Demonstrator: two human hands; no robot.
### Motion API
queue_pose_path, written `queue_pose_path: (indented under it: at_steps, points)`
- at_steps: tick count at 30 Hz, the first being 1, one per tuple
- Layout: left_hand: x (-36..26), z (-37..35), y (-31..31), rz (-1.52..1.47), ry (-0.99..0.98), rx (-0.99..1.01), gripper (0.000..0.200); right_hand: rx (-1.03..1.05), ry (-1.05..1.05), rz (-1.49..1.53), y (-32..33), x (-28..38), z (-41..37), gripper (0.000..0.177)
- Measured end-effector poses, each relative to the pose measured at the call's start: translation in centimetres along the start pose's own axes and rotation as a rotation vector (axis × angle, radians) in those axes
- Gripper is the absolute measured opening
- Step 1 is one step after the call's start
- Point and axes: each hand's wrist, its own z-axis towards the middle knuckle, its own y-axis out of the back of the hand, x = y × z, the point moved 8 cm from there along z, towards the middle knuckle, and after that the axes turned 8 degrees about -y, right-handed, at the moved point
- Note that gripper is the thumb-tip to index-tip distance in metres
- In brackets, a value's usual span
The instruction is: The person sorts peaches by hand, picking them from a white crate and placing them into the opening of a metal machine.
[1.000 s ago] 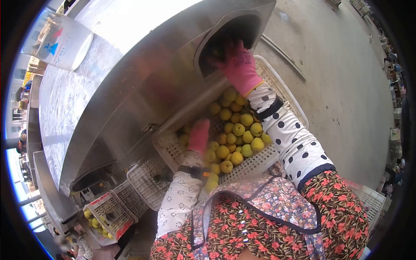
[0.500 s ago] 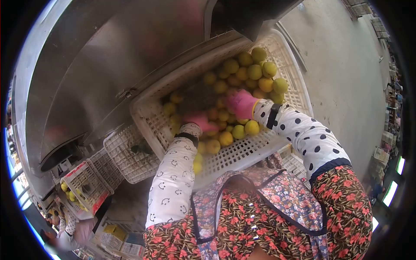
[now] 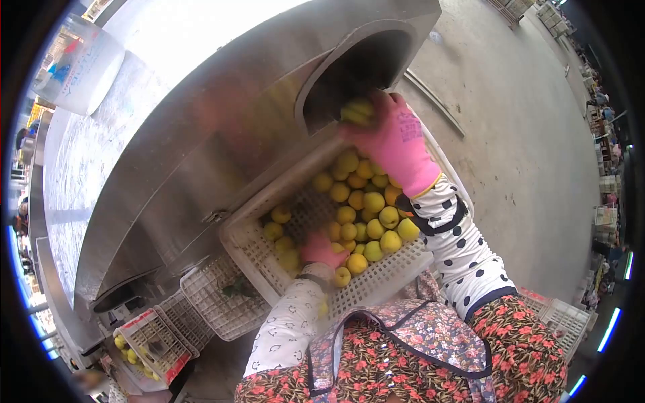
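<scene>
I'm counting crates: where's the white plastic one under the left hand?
In the head view's centre, the white perforated plastic crate sits below the dark arched opening, its round yellow fruit beside the pink-gloved left hand.

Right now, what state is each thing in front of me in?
Large white crate, partly filled with yellow-green fruit, some bottom showing
Opening, uncovered, dark inside
Right hand, holding fruit at the opening
Left hand, blurred among fruit, grip unclear
Smaller white crate, mostly bare, something dark green inside
Plastic bucket, on the metal table, contents unclear
</scene>
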Motion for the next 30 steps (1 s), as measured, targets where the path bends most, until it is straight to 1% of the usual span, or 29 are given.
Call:
queue_pose_path:
  at_steps: [1, 2, 3, 4, 5, 6, 7, 9, 11, 13, 15, 17, 18, 19, 20, 22, 23, 24, 26, 27, 29, 30]
  points:
    - [-0.3, -0.2, 0.6, -0.031, 0.005, 0.0, 0.112, -0.039, -0.026, -0.159, -1.8, 0.1, 2.3, 0.067]
    - [-0.6, -0.9, 0.6, -0.088, 0.019, 0.063, 0.11, -0.079, 0.114, -0.267, -3.2, 2.0, 4.8, 0.063]
    - [-0.9, -1.5, 0.6, -0.144, 0.037, 0.126, 0.109, -0.107, 0.223, -0.264, -3.2, 2.6, 4.8, 0.059]
    - [-0.5, -1.3, 0.3, -0.16, 0.002, 0.153, 0.107, -0.137, 0.332, -0.264, -2.9, 3.4, 4.6, 0.056]
    - [0.0, -0.7, 0.2, -0.18, -0.034, 0.169, 0.105, -0.173, 0.42, -0.15, -0.4, 3.2, 4.3, 0.053]
    - [0.3, -0.7, -0.3, -0.205, -0.067, 0.192, 0.104, -0.259, 0.463, -0.001, 1.4, 2.3, 3.0, 0.049]
    - [0.2, -1.1, 0.0, -0.168, -0.097, 0.251, 0.098, -0.342, 0.517, 0.143, 3.2, 1.2, 1.5, 0.046]
    - [0.1, -1.6, -0.1, -0.136, -0.11, 0.264, 0.096, 0.06, 0.133, 0.247, 0.3, -3.5, -2.0, 0.045]
    - [-0.2, -1.7, 0.1, -0.127, -0.105, 0.274, 0.096, 0.485, 0.302, -0.257, -7.1, -8.1, -6.1, 0.05]
    - [-0.4, -1.4, -0.2, -0.129, -0.084, 0.268, 0.097, 0.799, 0.189, -0.632, -13.1, -12.9, -9.4, 0.048]
    - [-0.3, -1.1, -0.1, -0.135, -0.079, 0.269, 0.098, 1.108, 0.133, -0.911, -18.2, -17.2, -11.4, 0.059]
    - [0.0, -0.7, -0.1, -0.132, -0.113, 0.296, 0.098, 1.128, 0.199, -0.941, -21.2, -19.7, -10.9, 0.053]
    - [0.5, -0.1, -0.2, -0.158, -0.13, 0.288, 0.099, 1.137, 0.23, -0.959, -21.7, -20.3, -10.7, 0.051]
    - [0.9, 0.5, -0.7, -0.186, -0.154, 0.29, 0.101, 0.964, 0.14, -0.714, -19.1, -18.6, -9.5, 0.063]
    - [1.1, 1.0, -1.1, -0.212, -0.185, 0.291, 0.102, 0.912, 0.11, -0.507, -16.3, -17.0, -9.4, 0.065]
    - [1.5, 0.9, -0.8, -0.21, -0.184, 0.339, 0.105, 0.761, 0.07, -0.11, -10.0, -12.9, -8.1, 0.07]
    - [1.6, 1.2, -0.3, -0.208, -0.185, 0.355, 0.106, 0.71, 0.011, 0.013, -6.8, -10.9, -7.9, 0.071]
    - [1.2, 0.9, -0.2, -0.313, -0.199, 0.53, 0.109, 0.66, -0.041, 0.138, -4.1, -8.9, -7.2, 0.073]
    - [1.6, 1.6, -2.2, -0.155, -0.252, 0.6, 0.11, 0.444, 0.108, 0.14, 0.8, -4.3, -4.8, 0.072]
    - [1.2, 1.7, -1.6, -0.159, -0.231, 0.625, 0.11, 0.333, 0.175, 0.144, 2.2, -2.7, -4.2, 0.072]
    - [0.4, 0.8, -0.5, -0.169, -0.174, 0.684, 0.111, 0.019, 0.264, -0.062, 2.3, -0.6, -1.8, 0.073]
    - [0.6, 0.9, -0.6, -0.171, -0.173, 0.675, 0.111, -0.136, 0.301, -0.165, 2.0, 0.5, -0.8, 0.074]
